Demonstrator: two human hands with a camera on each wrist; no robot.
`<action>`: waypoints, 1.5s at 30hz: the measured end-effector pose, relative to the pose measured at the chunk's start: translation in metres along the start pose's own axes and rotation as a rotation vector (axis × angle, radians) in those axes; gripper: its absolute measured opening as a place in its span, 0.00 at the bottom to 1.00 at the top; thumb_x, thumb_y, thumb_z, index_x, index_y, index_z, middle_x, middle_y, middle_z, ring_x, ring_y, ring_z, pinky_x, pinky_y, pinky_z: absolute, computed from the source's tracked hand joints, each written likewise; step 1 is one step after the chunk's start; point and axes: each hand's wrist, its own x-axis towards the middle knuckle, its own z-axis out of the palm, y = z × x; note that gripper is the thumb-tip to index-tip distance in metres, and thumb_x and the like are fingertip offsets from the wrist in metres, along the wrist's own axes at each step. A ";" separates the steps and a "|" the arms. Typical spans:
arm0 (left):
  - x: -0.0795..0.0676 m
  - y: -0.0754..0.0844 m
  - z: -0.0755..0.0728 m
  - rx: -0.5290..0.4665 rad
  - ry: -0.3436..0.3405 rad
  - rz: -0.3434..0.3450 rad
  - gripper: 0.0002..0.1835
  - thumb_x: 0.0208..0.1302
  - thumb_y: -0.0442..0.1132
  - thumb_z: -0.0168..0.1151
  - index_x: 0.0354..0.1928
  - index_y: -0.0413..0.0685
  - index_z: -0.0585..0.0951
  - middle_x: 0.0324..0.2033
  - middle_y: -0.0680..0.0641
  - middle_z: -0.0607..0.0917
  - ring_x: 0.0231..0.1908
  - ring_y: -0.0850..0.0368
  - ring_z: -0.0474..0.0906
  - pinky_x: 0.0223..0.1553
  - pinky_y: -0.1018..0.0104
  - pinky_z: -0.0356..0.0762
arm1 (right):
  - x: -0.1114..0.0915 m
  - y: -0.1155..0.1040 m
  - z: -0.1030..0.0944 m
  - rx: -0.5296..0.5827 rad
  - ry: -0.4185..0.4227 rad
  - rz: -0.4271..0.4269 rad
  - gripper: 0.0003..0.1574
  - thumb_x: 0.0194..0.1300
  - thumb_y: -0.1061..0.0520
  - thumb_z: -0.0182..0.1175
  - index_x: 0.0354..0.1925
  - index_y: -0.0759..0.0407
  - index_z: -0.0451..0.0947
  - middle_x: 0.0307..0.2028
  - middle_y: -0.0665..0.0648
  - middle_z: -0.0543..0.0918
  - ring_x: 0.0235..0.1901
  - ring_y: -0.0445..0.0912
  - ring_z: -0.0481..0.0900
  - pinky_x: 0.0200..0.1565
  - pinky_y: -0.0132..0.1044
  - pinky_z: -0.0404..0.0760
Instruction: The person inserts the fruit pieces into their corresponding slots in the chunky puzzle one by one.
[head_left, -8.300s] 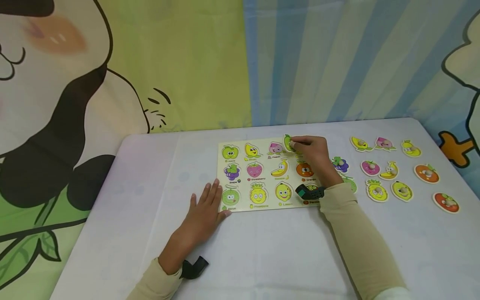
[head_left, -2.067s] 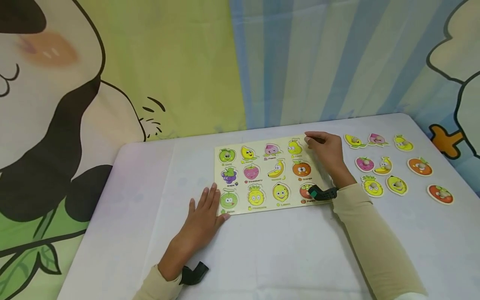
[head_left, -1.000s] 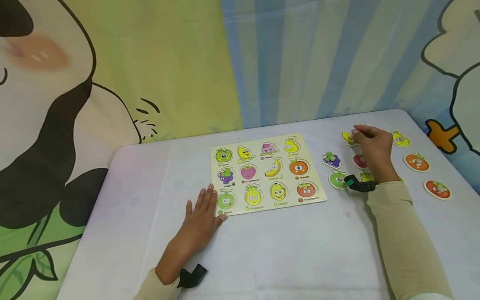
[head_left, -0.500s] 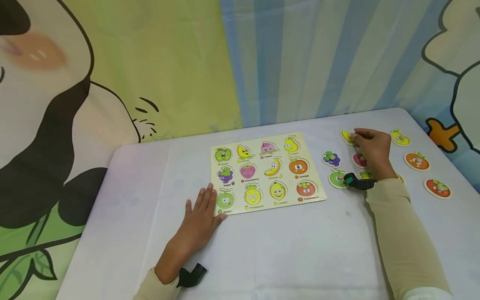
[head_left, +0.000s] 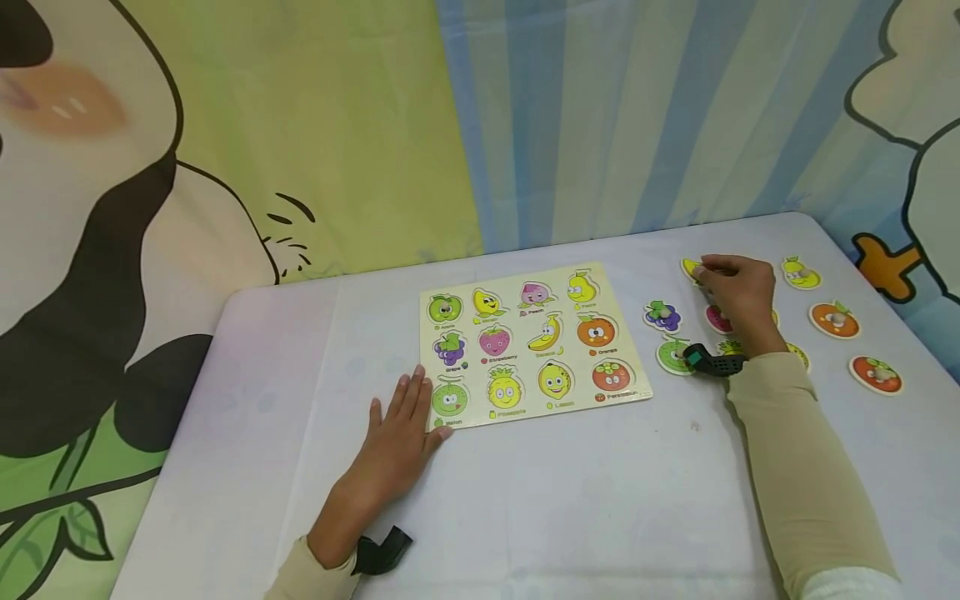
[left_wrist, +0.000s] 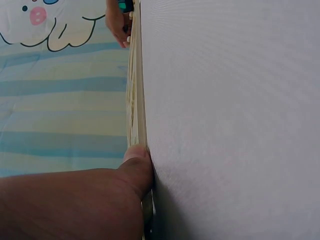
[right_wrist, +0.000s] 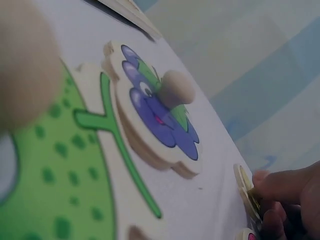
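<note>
A fruit puzzle board (head_left: 517, 330) lies on the white table. My left hand (head_left: 397, 442) rests with extended fingers at its lower left corner; in the left wrist view the left thumb (left_wrist: 136, 152) touches the board's edge. To the right of the board, my right hand (head_left: 742, 296) pinches a yellow mango puzzle piece (head_left: 688, 268), mostly hidden by the fingers. The right wrist view shows the right fingertips (right_wrist: 262, 182) at that piece's edge. Near the right wrist are a grape piece (head_left: 662, 317) and a melon piece (head_left: 672, 356), both knobbed.
Right of the hand lie a pear piece (head_left: 801, 273), an orange piece (head_left: 834, 320) and a persimmon piece (head_left: 876, 375). A strawberry piece (head_left: 717, 319) and a pineapple piece (head_left: 727, 348) are partly covered by the right hand and wrist. A printed curtain (head_left: 555, 125) hangs behind the table.
Earlier the right hand held a green piece over the board's top right; it then moved right to the mango piece. Over the last second it shifts slightly left. The left hand stays put.
</note>
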 end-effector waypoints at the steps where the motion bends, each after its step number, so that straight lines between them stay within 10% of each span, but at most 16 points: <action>1: 0.000 0.000 0.000 0.002 -0.001 0.001 0.41 0.73 0.53 0.52 0.75 0.36 0.48 0.76 0.41 0.42 0.74 0.42 0.35 0.66 0.32 0.37 | 0.000 -0.001 0.000 -0.009 0.001 0.002 0.30 0.70 0.44 0.57 0.64 0.55 0.74 0.58 0.60 0.76 0.43 0.46 0.72 0.25 0.24 0.71; 30: 0.000 -0.001 0.001 -0.020 -0.019 0.000 0.42 0.73 0.54 0.51 0.75 0.36 0.47 0.76 0.42 0.40 0.74 0.43 0.32 0.66 0.33 0.35 | 0.009 -0.013 0.009 -0.072 0.006 -0.108 0.26 0.67 0.44 0.61 0.56 0.58 0.81 0.53 0.59 0.82 0.47 0.46 0.76 0.38 0.28 0.74; 45: 0.000 0.000 0.001 -0.021 -0.007 0.001 0.42 0.73 0.53 0.52 0.75 0.36 0.47 0.76 0.41 0.41 0.74 0.42 0.33 0.66 0.33 0.36 | -0.022 -0.050 0.015 0.196 -0.117 -0.007 0.27 0.67 0.46 0.63 0.59 0.57 0.79 0.48 0.53 0.83 0.45 0.42 0.79 0.53 0.40 0.73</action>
